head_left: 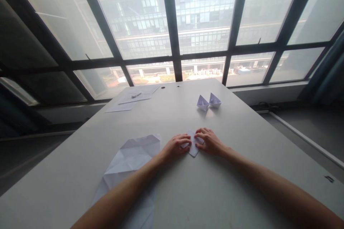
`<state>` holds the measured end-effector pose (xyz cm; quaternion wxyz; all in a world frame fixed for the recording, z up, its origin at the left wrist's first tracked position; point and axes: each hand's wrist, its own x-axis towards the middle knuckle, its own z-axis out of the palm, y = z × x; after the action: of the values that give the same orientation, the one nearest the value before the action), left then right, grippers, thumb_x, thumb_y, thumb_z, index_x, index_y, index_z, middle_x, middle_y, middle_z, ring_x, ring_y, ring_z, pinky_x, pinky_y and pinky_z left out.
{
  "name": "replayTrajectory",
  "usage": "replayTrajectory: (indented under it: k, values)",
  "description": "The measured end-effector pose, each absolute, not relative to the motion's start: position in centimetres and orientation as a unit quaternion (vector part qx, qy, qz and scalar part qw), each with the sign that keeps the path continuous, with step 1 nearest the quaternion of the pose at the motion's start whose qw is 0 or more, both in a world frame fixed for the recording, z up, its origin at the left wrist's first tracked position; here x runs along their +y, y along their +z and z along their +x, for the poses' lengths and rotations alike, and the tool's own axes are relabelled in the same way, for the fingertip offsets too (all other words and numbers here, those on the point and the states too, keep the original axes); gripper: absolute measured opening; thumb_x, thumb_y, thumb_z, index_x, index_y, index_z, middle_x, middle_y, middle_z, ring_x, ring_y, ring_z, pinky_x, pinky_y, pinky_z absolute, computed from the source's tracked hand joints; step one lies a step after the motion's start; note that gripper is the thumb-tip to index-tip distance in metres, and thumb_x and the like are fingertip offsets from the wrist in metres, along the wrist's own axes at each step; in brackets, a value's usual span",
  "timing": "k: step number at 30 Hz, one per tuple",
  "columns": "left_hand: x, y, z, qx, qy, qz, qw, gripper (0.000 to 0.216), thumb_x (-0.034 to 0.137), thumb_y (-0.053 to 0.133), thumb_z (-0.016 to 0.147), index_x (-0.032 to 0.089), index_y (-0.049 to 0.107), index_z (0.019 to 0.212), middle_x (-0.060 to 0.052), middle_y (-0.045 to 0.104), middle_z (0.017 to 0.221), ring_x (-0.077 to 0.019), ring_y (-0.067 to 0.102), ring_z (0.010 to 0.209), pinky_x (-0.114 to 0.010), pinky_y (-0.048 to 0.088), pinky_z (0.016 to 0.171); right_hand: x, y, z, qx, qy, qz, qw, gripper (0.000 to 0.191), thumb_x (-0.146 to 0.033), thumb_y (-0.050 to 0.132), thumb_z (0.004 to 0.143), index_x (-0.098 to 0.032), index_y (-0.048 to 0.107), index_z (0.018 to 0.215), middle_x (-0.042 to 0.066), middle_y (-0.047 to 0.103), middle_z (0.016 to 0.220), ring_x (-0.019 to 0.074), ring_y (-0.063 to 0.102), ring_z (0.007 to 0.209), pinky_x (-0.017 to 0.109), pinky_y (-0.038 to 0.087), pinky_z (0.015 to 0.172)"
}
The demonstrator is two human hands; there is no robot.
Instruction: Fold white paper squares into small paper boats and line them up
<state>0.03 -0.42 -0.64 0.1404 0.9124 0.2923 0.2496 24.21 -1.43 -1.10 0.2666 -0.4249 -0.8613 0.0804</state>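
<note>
A small folded piece of white paper (193, 150), roughly diamond-shaped, lies on the white table between my two hands, one corner toward me. My left hand (179, 144) grips its left side, fingers curled with the thumb nearer to me. On the right edge, my right hand (209, 141) holds the paper the same way, its fingertips on top. Parts of the folds are hidden under the fingers. Beyond the hands stand two folded paper boats (209, 103), side by side. A large creased white sheet (131, 155) lies partly beneath my left forearm.
At the table's far left are several flat white sheets (126, 97) with a pen-like object (136, 95) on top. A dark round hole (162, 87) is near the far edge of the table (88, 150). Large windows rise behind it. A small dark mark (329, 179) shows at right.
</note>
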Motion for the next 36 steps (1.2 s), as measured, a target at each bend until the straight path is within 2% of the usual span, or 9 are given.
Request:
replayTrajectory:
  k: [7,31,36]
  values:
    - [-0.44,-0.63,-0.02,0.296,0.249,0.912,0.141,0.017,0.025,0.064,0.09,0.025,0.075,0.103,-0.007,0.067,0.126,-0.0244,0.061,0.118,-0.037,0.044,0.107,-1.46,-1.03,24.24,-0.861,0.082,-0.423,0.272,0.026,-0.026,0.071,0.081,-0.023,0.069,0.107,0.007,0.065,0.113,0.0245,0.056,0.107,0.04,0.041,0.096]
    - [-0.53,-0.79,-0.1,0.306,0.242,0.91,0.143,0.019,0.028,0.062,0.091,0.027,0.074,0.107,-0.006,0.065,0.129,-0.0242,0.059,0.122,-0.04,0.042,0.11,-1.49,-0.94,24.26,-0.861,0.085,-0.423,0.271,0.026,-0.026,0.072,0.082,-0.023,0.069,0.108,0.007,0.066,0.114,0.0251,0.056,0.107,0.041,0.041,0.096]
    - [-0.43,-0.7,0.01,0.297,0.242,0.913,0.142,0.021,0.026,0.056,0.096,0.028,0.076,0.101,-0.007,0.067,0.126,-0.0237,0.059,0.123,-0.041,0.043,0.109,-1.19,-1.29,24.23,-0.859,0.078,-0.424,0.275,0.019,-0.021,0.065,0.088,-0.026,0.071,0.105,0.006,0.067,0.111,0.023,0.058,0.104,0.039,0.043,0.093]
